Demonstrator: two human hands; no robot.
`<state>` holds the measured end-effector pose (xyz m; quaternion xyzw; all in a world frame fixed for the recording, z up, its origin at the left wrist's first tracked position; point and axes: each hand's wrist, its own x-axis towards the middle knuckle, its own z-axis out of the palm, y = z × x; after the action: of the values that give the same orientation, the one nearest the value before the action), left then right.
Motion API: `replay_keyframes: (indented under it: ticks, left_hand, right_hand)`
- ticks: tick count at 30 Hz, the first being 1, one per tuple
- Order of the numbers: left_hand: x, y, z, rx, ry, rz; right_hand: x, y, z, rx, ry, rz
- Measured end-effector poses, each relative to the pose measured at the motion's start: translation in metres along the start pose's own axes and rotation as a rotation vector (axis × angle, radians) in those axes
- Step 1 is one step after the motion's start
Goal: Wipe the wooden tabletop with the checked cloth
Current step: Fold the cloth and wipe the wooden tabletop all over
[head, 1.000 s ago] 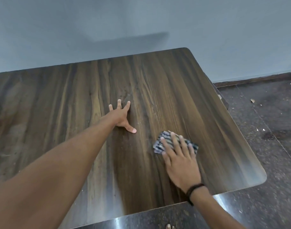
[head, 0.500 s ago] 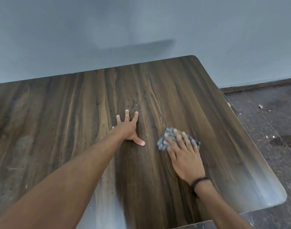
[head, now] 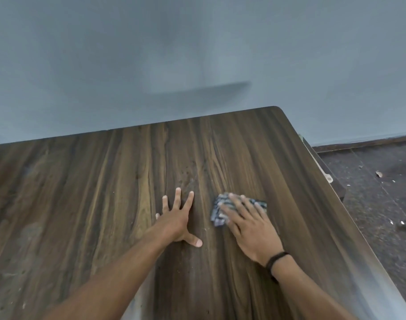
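The dark wooden tabletop (head: 105, 192) fills the lower part of the view, streaked with lighter grain. A folded checked cloth (head: 218, 210), blue-grey and white, lies on it right of centre. My right hand (head: 250, 222) presses flat on the cloth with straight, spread fingers that cover most of it; a black band circles that wrist. My left hand (head: 176, 218) rests flat on the bare wood just left of the cloth, fingers spread and thumb out to the right, not touching the cloth.
A plain blue-grey wall (head: 197, 54) stands right behind the table's far edge. The table's right edge runs diagonally, with its rounded far corner (head: 277, 108). Beyond it lies a dark, littered floor (head: 370, 192) with a brown skirting strip.
My right hand has pushed the cloth away from me and a little left, closer to my left hand. The view has tilted up, showing more wall. My left hand has stayed planted.
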<state>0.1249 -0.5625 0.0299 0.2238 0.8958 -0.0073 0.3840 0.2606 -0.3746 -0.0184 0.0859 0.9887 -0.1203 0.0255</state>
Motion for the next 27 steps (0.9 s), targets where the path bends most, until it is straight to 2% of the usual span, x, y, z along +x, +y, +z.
replay_keyframes:
  ticks: [3,7,11,15,19,20,23,24,27]
  left_hand:
    - [0.001,0.004,-0.003,-0.005,-0.041,-0.019]
    - [0.012,0.004,-0.014,0.039,-0.050,-0.048]
    - [0.043,-0.002,-0.064,0.002,0.064,-0.046]
    - [0.082,-0.006,-0.109,-0.002,0.118,-0.061]
    - [0.115,-0.023,-0.145,-0.034,0.158,-0.079]
    - [0.122,-0.026,-0.150,-0.048,0.148,-0.083]
    - [0.136,-0.029,-0.156,-0.031,0.085,-0.105]
    - [0.138,-0.029,-0.157,-0.017,0.069,-0.112]
    - [0.143,-0.027,-0.161,0.002,0.032,-0.121]
  right_hand:
    - [0.046,-0.002,-0.014,0.052,0.051,0.176]
    - [0.037,-0.013,-0.005,0.018,-0.015,-0.033]
    - [0.087,-0.006,-0.017,0.065,0.063,0.192]
    - [0.081,-0.017,-0.004,0.003,0.024,-0.050]
    - [0.142,0.006,-0.021,0.044,0.084,0.169]
    - [0.143,-0.003,-0.017,0.031,0.090,0.162]
    - [0.116,-0.001,-0.007,0.009,0.039,-0.035]
    - [0.122,0.011,-0.012,0.013,0.024,-0.020]
    - [0.177,0.022,-0.028,0.102,0.062,0.229]
